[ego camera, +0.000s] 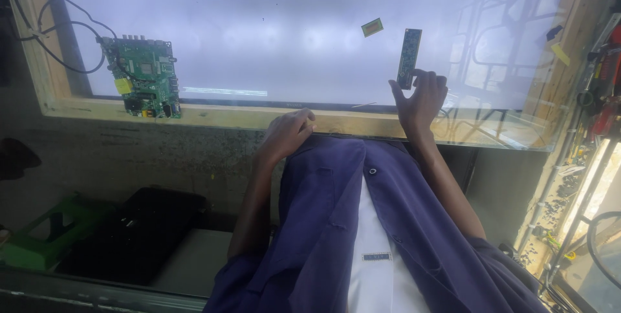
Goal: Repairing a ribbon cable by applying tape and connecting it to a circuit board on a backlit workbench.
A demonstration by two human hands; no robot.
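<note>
The right hand [422, 96] pinches the lower end of a narrow strip board [409, 57], which lies on the lit panel [259, 28] near its front edge; the left hand [288, 133] rests curled and empty on the wooden frame [213, 116]. This looks like the placing or lifting of the strip. A steady grip by its edges seems called for, clear of the small green tag [372, 27].
</note>
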